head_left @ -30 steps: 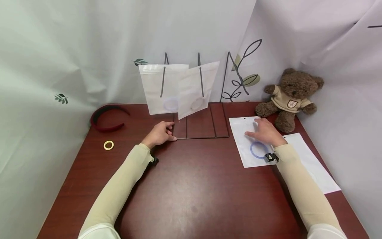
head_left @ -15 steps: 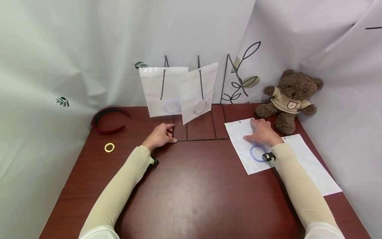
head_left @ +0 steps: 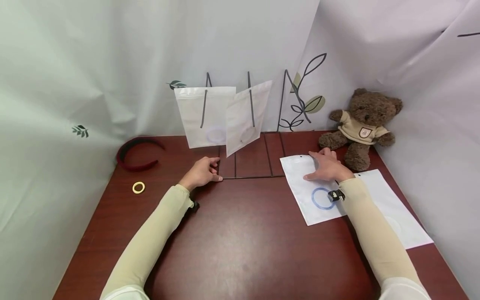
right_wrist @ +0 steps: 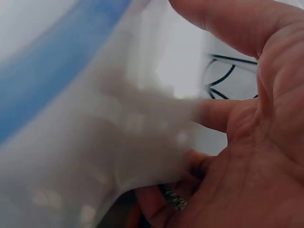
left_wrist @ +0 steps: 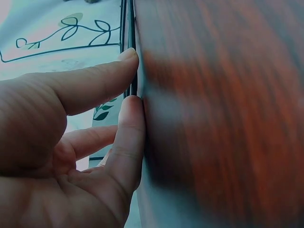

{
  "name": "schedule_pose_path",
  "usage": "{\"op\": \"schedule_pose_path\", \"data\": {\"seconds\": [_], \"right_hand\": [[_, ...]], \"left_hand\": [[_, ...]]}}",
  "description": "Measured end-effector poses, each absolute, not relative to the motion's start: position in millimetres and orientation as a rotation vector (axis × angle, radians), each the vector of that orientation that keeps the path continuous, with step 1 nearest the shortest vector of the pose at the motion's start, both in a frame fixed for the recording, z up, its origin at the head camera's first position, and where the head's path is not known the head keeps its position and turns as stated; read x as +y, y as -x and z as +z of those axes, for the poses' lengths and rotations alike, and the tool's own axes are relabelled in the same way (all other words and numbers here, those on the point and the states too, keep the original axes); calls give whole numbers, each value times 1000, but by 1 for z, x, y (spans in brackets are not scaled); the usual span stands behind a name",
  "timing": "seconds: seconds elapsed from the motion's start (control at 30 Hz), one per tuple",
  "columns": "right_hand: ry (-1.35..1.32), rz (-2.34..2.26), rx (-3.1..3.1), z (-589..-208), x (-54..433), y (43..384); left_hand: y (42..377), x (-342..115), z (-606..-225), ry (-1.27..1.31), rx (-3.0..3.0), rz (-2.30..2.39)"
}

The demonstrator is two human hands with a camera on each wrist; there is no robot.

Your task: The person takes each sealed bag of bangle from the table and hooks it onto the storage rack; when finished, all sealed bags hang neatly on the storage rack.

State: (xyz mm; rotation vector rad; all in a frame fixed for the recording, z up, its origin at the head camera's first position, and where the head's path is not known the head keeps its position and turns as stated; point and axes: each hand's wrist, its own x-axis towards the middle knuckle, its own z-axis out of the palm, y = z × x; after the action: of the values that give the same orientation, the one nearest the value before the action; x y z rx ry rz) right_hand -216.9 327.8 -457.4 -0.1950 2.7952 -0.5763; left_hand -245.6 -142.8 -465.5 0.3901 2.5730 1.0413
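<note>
My left hand [head_left: 202, 171] pinches the front left corner of a black wire display rack [head_left: 249, 178]; in the left wrist view, thumb and forefinger meet at its dark wire [left_wrist: 131, 28]. Two white zip bags hang from the rack's prongs, the left bag [head_left: 193, 110] facing forward and the middle bag [head_left: 240, 125] turned aside. A third prong [head_left: 298, 96] rises on the right. My right hand [head_left: 329, 166] holds another white zip bag [head_left: 298, 183] near its punched top edge, a blue ring [head_left: 315, 204] showing through. In the right wrist view, fingers pass behind the bag [right_wrist: 123, 118].
One more white zip bag [head_left: 378, 196] lies at the right table edge, partly under the right forearm. Behind it sits a brown teddy bear [head_left: 365, 133]. A dark red headband [head_left: 138, 168] and a yellow ring [head_left: 138, 188] lie on the left. White curtains enclose the table [head_left: 225, 250].
The bag in my right hand has shifted left and nearer, now overlapping the rack's front right corner. The middle hanging bag has swung slightly. My left hand stays at the rack corner.
</note>
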Motion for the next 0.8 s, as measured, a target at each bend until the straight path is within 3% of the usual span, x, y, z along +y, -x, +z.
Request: {"op": "schedule_pose_path", "data": {"seconds": [0.8], "right_hand": [[240, -897, 2992, -423, 321, 201]], "left_hand": [[244, -144, -465, -383, 2565, 1067]]}}
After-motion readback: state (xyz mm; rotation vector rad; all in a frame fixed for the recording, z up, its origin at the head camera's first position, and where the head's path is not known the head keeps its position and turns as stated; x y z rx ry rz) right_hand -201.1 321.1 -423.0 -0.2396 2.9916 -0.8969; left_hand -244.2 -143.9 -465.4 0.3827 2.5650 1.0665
